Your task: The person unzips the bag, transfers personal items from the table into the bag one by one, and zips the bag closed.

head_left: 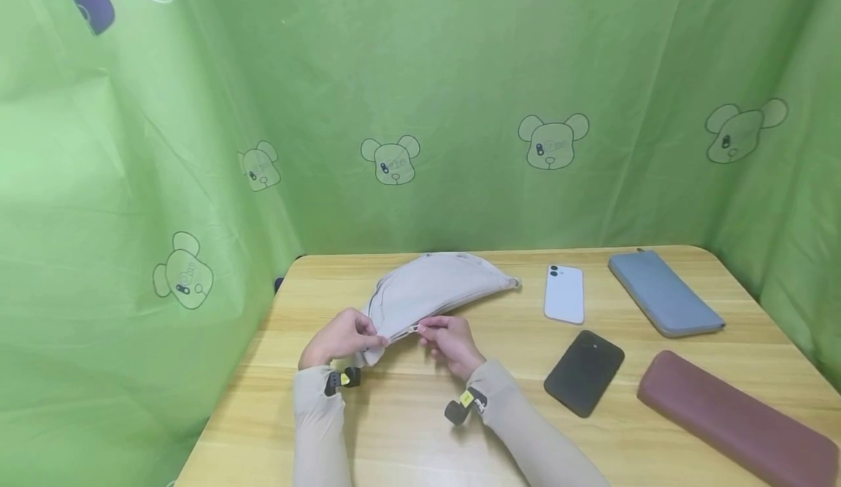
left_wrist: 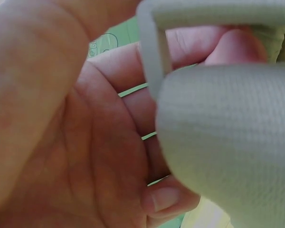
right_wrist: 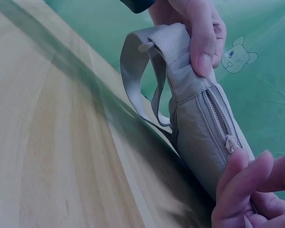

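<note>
A light grey waist bag (head_left: 436, 282) lies curved on the wooden table, its zipper edge toward me. My left hand (head_left: 344, 337) grips the bag's left end, thumb on the fabric, as the right wrist view also shows. In the left wrist view the strap end and a plastic buckle loop (left_wrist: 154, 52) cross in front of the fingers. My right hand (head_left: 453, 342) pinches the zipper pull (right_wrist: 232, 142) near that left end. A short stretch of zipper teeth (right_wrist: 217, 114) shows between the two hands. The bag's strap (right_wrist: 133, 80) hangs in a loop beneath the left hand.
Right of the bag lie a white phone (head_left: 563, 294) and a black phone (head_left: 584, 374). Farther right are a blue zip wallet (head_left: 666, 293) and a long maroon case (head_left: 736, 418). A green curtain (head_left: 460, 107) hangs behind and on both sides of the table (head_left: 407, 436).
</note>
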Available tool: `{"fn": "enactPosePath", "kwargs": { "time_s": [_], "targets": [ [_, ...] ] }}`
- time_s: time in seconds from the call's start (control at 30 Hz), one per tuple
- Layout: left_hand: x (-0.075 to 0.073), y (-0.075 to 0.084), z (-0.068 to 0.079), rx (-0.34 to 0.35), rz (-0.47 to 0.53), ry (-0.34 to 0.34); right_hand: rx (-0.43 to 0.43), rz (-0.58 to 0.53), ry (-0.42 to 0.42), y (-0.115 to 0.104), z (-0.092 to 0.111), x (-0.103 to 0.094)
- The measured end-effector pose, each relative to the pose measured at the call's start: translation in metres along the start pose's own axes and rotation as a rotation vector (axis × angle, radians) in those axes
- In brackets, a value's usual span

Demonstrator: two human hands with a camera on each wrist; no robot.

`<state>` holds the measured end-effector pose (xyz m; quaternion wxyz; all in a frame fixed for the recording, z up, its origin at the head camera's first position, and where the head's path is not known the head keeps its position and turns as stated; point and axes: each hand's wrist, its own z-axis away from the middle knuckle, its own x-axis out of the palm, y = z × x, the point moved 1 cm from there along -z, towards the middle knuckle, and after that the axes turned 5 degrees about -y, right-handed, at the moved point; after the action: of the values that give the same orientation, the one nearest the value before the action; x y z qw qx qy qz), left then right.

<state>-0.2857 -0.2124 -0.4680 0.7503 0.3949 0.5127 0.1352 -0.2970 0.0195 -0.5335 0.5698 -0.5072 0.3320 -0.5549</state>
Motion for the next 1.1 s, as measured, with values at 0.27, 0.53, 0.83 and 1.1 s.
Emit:
{"fn": "enactPosePath", "kwargs": {
  "time_s": [0.27, 0.53, 0.83, 1.1],
  "targets": [
    [-0.0008, 0.0004, -0.0009, -0.001, -0.003, 0.003, 0.005, 0.009, 0.013, -0.0004, 0.0003, -0.0011],
    [0.0007, 0.0009, -0.0005, 0.007, 0.022, -0.008, 0.003, 0.016, 0.014, -0.0020, 0.0021, -0.0001],
    [0.0005, -0.0003, -0.0008, 0.010, 0.014, -0.004, 0.004, 0.001, 0.021, 0.0009, -0.0022, -0.0031],
    [0.0009, -0.0022, 0.0008, -0.008, 0.029, -0.010, 0.008, 0.002, 0.021, 0.0015, -0.0050, -0.0049]
  ]
}}
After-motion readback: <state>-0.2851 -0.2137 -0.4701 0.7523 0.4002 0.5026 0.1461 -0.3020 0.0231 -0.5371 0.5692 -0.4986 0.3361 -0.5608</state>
